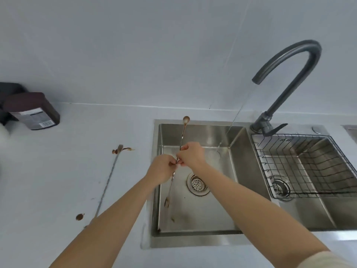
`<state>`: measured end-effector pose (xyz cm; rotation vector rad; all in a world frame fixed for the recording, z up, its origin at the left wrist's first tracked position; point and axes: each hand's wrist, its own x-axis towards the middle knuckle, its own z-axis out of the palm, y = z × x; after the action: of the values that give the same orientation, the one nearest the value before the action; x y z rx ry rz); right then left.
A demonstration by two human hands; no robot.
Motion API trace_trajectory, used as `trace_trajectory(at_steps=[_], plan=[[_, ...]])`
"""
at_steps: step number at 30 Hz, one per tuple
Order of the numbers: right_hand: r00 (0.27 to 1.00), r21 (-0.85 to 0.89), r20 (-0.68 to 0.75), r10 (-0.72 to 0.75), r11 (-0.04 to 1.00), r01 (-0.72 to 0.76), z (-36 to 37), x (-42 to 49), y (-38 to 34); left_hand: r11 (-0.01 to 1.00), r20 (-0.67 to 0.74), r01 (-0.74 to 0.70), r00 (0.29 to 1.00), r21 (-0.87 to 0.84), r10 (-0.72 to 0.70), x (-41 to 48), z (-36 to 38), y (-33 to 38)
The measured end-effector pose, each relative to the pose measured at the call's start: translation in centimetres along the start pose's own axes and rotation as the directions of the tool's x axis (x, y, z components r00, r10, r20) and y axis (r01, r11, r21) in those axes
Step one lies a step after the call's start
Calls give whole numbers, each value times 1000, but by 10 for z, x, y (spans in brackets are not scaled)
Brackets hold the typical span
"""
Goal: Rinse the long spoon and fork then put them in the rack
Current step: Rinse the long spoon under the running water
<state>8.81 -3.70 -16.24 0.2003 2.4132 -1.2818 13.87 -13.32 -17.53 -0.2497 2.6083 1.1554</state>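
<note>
Both hands hold a long thin metal spoon upright over the left sink basin. Its bowl points up and away; its lower end, smeared brown, hangs inside the basin. My left hand and my right hand pinch the handle at mid-length, close together. The long fork lies on the white counter to the left of the sink, tines far from me and dirty with brown sauce. The black wire rack sits in the right basin. A thin stream of water runs from the faucet into the left basin, to the right of the spoon.
Brown sauce blobs mark the counter near the fork. A dark bottle lies at the back left. The drain strainer sits mid-basin. The faucet lever stands between the two basins.
</note>
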Motion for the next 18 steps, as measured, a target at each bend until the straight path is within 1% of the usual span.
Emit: trace_trajectory(at_steps=[8,12,15,18], plan=[[997,187,64,35,981,-46,-97,23,54,999,-6,-31,1000,45,31,29,68,73],[995,232,88,36,971,-56,-123,36,72,995,-32,-28,999,98,31,41,89,93],[991,236,133,32,970,-63,-136,44,74,998,-38,-3,999,67,6,48,96,100],[994,313,97,48,947,-76,-155,60,67,998,-39,2,999,69,1,56,98,99]])
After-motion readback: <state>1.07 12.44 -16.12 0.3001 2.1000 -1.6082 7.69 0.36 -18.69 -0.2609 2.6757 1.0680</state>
